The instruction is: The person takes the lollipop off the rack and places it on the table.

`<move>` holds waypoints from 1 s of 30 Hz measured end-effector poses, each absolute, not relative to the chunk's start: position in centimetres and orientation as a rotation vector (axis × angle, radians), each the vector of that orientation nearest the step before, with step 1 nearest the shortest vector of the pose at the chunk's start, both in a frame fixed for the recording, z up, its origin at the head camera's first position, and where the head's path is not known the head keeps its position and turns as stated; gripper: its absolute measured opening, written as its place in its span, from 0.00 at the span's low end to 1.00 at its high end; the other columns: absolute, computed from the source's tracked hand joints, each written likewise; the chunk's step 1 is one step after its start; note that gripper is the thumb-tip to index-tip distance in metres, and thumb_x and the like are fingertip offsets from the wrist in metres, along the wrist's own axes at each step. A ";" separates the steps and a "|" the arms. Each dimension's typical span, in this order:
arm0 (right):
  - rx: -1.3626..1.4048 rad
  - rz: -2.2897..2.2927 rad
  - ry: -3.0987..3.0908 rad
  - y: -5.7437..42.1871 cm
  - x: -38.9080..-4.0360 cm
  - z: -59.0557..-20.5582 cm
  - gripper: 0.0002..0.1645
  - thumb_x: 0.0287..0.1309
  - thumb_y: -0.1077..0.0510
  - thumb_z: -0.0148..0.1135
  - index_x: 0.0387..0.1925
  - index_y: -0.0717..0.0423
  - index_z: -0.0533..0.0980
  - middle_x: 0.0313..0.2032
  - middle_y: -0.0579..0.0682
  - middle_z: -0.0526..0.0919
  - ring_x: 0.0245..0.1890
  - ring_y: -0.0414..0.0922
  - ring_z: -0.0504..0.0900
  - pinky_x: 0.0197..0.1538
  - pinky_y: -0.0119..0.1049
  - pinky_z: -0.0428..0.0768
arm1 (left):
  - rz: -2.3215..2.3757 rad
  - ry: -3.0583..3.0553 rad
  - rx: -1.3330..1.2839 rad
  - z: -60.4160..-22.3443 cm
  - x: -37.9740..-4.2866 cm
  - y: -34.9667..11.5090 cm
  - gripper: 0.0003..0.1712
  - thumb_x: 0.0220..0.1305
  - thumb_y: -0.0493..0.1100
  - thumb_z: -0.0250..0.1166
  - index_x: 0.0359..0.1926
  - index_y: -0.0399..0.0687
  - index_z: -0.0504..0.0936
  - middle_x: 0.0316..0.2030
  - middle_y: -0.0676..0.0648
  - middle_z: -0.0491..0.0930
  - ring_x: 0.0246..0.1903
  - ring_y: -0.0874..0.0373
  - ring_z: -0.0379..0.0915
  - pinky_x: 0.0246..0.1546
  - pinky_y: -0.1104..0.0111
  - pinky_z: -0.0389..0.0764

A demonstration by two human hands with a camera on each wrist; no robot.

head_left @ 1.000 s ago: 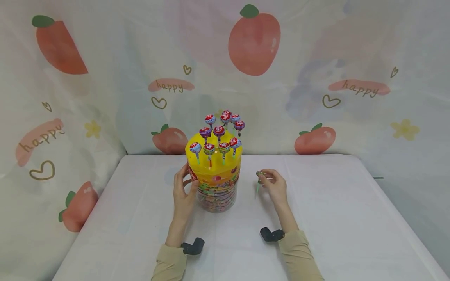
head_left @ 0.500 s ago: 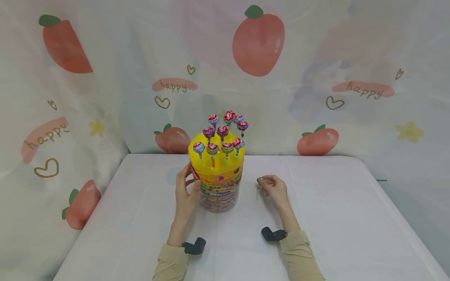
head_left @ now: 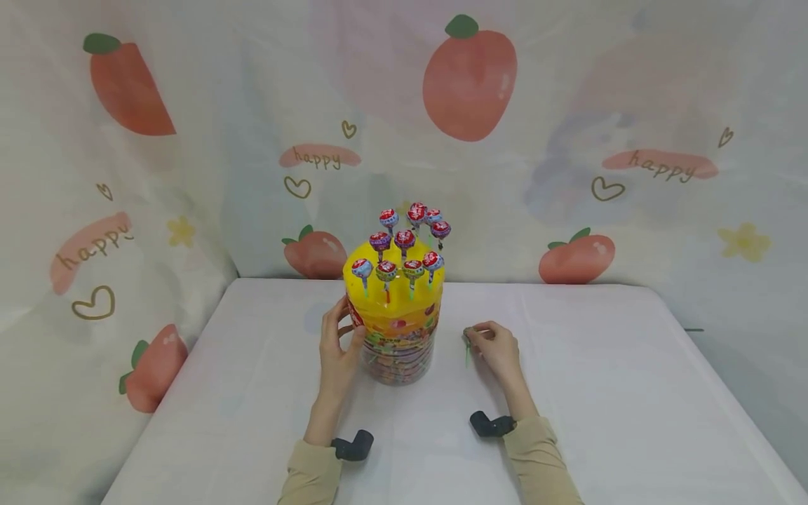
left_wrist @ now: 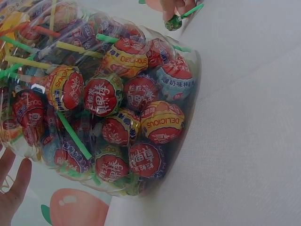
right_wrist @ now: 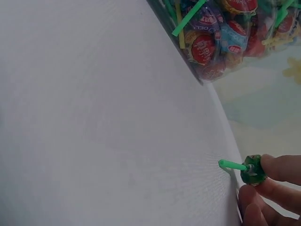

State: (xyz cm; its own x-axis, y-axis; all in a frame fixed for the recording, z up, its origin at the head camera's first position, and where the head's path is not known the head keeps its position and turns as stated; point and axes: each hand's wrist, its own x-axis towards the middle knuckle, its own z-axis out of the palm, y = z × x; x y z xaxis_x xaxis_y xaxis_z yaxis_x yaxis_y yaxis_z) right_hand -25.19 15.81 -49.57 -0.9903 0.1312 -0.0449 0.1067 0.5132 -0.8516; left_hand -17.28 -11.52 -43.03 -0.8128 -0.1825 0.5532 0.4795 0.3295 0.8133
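Observation:
A clear plastic jar [head_left: 398, 365] with a yellow top [head_left: 362, 291] stands upright on the white table, packed with wrapped lollipops. Several lollipops [head_left: 404, 240] stick up out of its top. My left hand [head_left: 337, 358] cups the jar's left side, thumb in front and fingers farther round; its fingertips [left_wrist: 21, 179] show at the edge of the left wrist view. To the right of the jar and apart from it, my right hand [head_left: 499, 347] pinches a green-wrapped lollipop [right_wrist: 254, 170] by its head. In the head view, the green stick [head_left: 468, 356] points down toward the table.
White cloth covers the table [head_left: 606, 393]. Behind it and to the left hangs a curtain [head_left: 391, 84] printed with peaches and "happy". Black wrist camera mounts [head_left: 353, 445] sit on both forearms, near the sleeve cuffs.
My right hand has come down a little with the lollipop, slightly closer to the jar. The left hand keeps its place on the jar; the head view has shifted slightly.

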 end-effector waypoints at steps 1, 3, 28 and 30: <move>-0.220 1.511 -2.716 15.8 -25.2 -49.6 0.19 0.60 0.52 0.62 0.47 0.61 0.78 0.30 0.54 0.83 0.25 0.40 0.80 0.26 0.28 0.75 | -1.529 -2.035 -0.257 -43.1 -17.3 -11.5 0.32 0.63 0.31 0.58 0.68 0.34 0.61 0.60 0.31 0.66 0.59 0.44 0.64 0.54 0.41 0.73; -0.228 1.491 -2.722 15.8 -25.1 -49.7 0.19 0.60 0.52 0.62 0.47 0.61 0.79 0.29 0.53 0.83 0.24 0.40 0.79 0.26 0.28 0.74 | -1.532 -2.039 -0.251 -43.1 -17.2 -11.4 0.31 0.65 0.33 0.58 0.68 0.35 0.61 0.61 0.32 0.66 0.59 0.45 0.64 0.54 0.41 0.73; -0.168 1.580 -2.635 16.1 -24.9 -49.3 0.21 0.60 0.55 0.62 0.53 0.60 0.76 0.40 0.60 0.82 0.29 0.41 0.82 0.30 0.28 0.79 | -1.499 -2.022 -0.240 -46.5 -19.1 -12.2 0.32 0.69 0.49 0.58 0.71 0.55 0.60 0.63 0.45 0.67 0.61 0.52 0.64 0.54 0.51 0.76; -0.164 1.575 -2.609 16.2 -24.8 -48.8 0.21 0.60 0.55 0.63 0.54 0.58 0.76 0.40 0.59 0.81 0.29 0.40 0.82 0.30 0.28 0.78 | -1.473 -2.018 -0.243 -46.6 -19.1 -12.2 0.32 0.69 0.49 0.57 0.71 0.53 0.61 0.62 0.44 0.67 0.60 0.52 0.65 0.53 0.54 0.77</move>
State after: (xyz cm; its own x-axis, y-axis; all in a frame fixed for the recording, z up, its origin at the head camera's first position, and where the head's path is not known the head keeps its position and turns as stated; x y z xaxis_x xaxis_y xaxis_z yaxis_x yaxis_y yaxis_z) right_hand -24.81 16.16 -48.75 -0.9902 0.1381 0.0214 0.0454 0.4624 -0.8855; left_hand -19.14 -12.16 -46.57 -0.7902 -0.2056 0.5774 0.4874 0.3604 0.7953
